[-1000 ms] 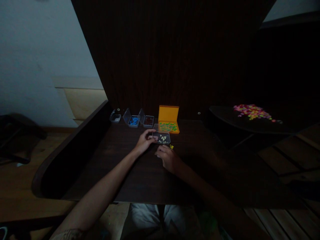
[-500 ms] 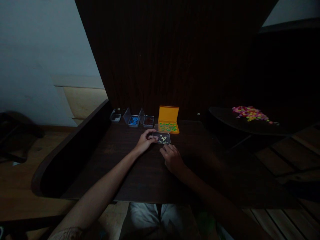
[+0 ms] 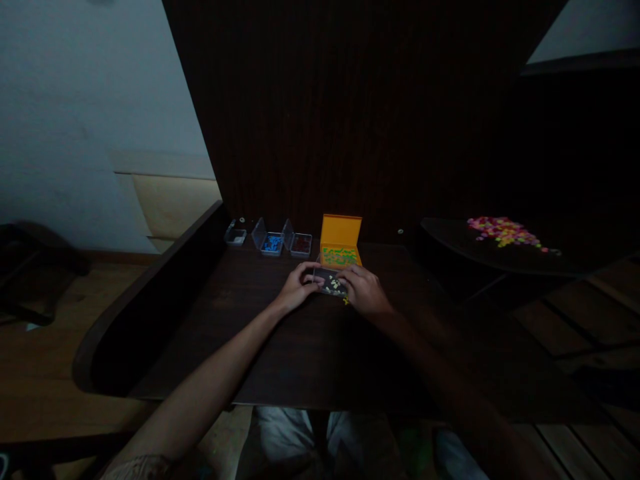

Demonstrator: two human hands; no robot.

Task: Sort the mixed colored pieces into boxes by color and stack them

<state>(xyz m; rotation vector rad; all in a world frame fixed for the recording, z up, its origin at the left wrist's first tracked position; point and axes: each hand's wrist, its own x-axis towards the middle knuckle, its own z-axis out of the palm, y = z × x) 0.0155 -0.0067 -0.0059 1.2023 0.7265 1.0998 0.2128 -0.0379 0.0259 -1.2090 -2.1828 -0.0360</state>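
My left hand (image 3: pixel 299 288) is closed on the left end of a small clear plastic box (image 3: pixel 323 288), thumb in front and fingers behind. Several pale yellow pieces (image 3: pixel 335 283) lie scattered inside it. Over the box's right end is my right hand (image 3: pixel 367 291), its fingers bent together above the pieces; whatever is between the fingertips is too small to make out. Some yellow pieces (image 3: pixel 346 301) lie on the table just below the right hand. Directly behind the box stands an orange case (image 3: pixel 341 230) with its lid up, holding many green pieces (image 3: pixel 340 256).
To the left are clear boxes with raised lids: one with blue pieces (image 3: pixel 273 243), one with dark red pieces (image 3: pixel 301 244), and a smaller box (image 3: pixel 236 237). A pile of pink and yellow pieces (image 3: pixel 505 232) lies on the side shelf (image 3: pixel 450 243). A raised wooden edge (image 3: pixel 150 300) borders the left.
My right hand has moved from in front of the box up and right, over its right end. Yellow pieces now show on the table there. My left hand still holds the box.
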